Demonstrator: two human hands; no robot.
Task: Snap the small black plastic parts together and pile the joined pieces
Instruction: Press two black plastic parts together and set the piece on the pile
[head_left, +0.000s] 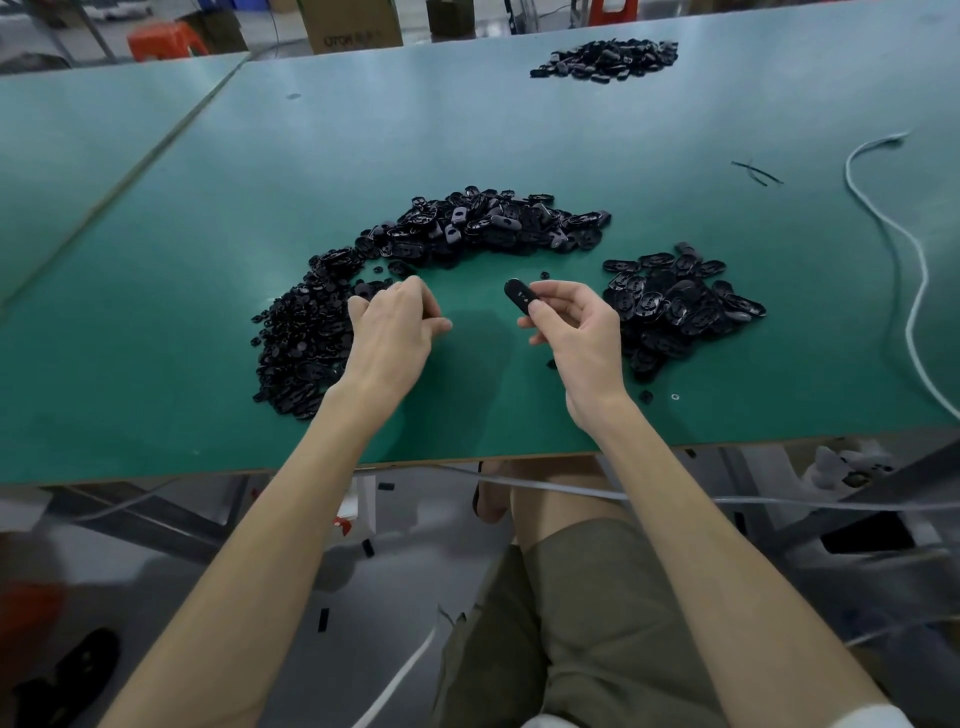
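Green desk (208, 260), three heaps on it: long arc pile (467, 228) centre-left, right pile (675, 301), far pile (608, 57) at the back.

Right hand (576, 332) pinches one oval part (521, 296) between thumb and fingers, held off the desk between arc pile and right pile. Left hand (389, 332) is at the arc pile's inner edge, fingers curled; can't tell if they hold a small piece.

Step looks like: fetch the mate, snap it in. Keep the oval pinched by its edges so the mating face stays free, line up square, press till seated. Then drop on one heap only; can't tell which heap is the joined one.

Writing: box (353, 23) behind the desk has print, too blurred to read. None visible on the parts.
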